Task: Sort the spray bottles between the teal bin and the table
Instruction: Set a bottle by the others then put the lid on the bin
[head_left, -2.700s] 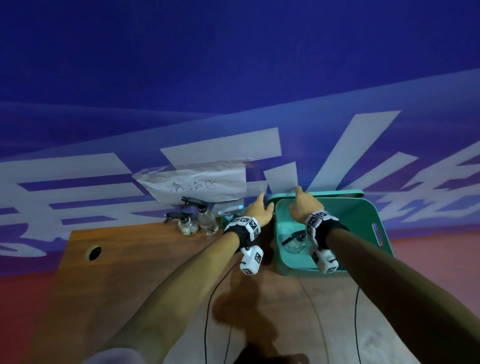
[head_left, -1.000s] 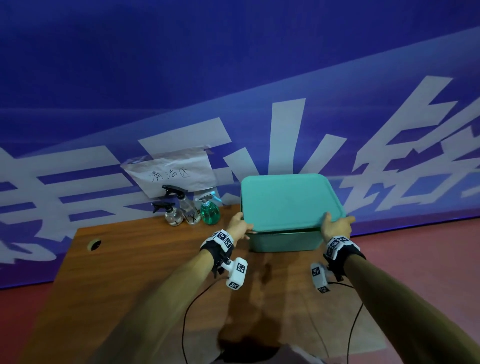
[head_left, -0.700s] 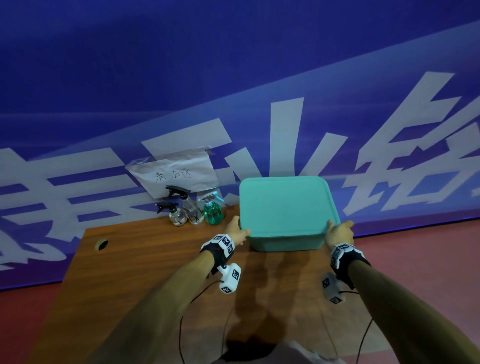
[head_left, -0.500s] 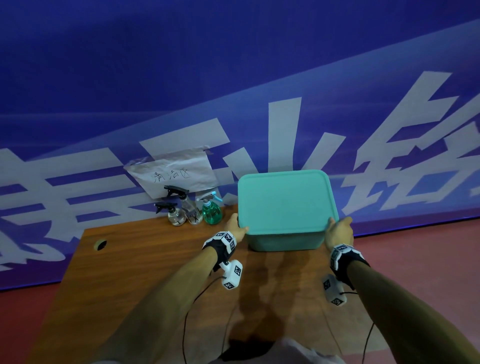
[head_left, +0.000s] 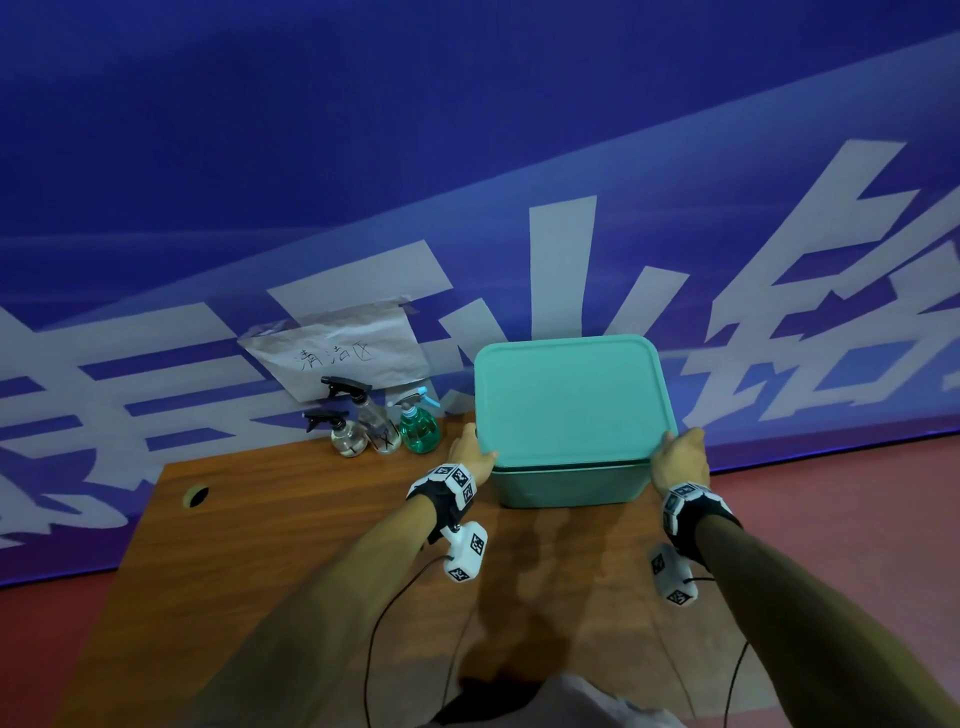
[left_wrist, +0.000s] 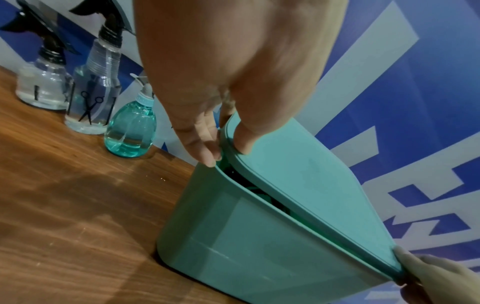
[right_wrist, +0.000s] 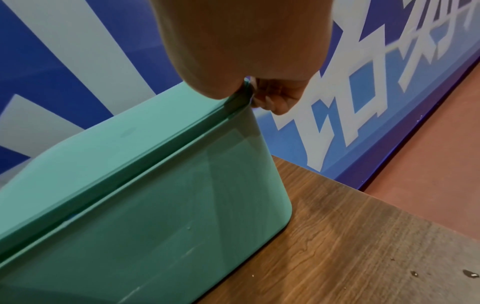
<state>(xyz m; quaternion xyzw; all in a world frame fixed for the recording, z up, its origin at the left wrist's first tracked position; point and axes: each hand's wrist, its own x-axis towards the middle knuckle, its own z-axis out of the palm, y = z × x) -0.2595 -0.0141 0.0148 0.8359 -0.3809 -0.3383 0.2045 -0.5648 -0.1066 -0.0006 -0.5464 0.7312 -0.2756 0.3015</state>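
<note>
A: What is the biggest thing on the table (head_left: 291, 530)?

B: The teal bin (head_left: 566, 483). It stands at the far right part of the wooden top, against the blue banner (head_left: 467, 156). A teal lid (head_left: 571, 395) covers it. In the left wrist view the near left corner of the lid is lifted a little, so a narrow dark gap shows. What is inside I cannot tell from there.

A: And the hands?

B: The left hand (head_left: 472, 452) pinches the near left corner of the lid, thumb on top and fingers under the edge. The right hand (head_left: 680, 460) clamps the near right corner in the same way.

A: Where are the spray bottles?

B: Three stand upright on the table, just left of the bin, below a paper sign (head_left: 343, 358): a tall clear bottle (head_left: 382, 428), a green bottle (head_left: 420, 431) and a short clear bottle (head_left: 347, 436).

A: What differs from before?

B: About three seconds ago the bin was open, with one bottle lying inside. Now the lid is on it and both hands have come to the near corners.
</note>
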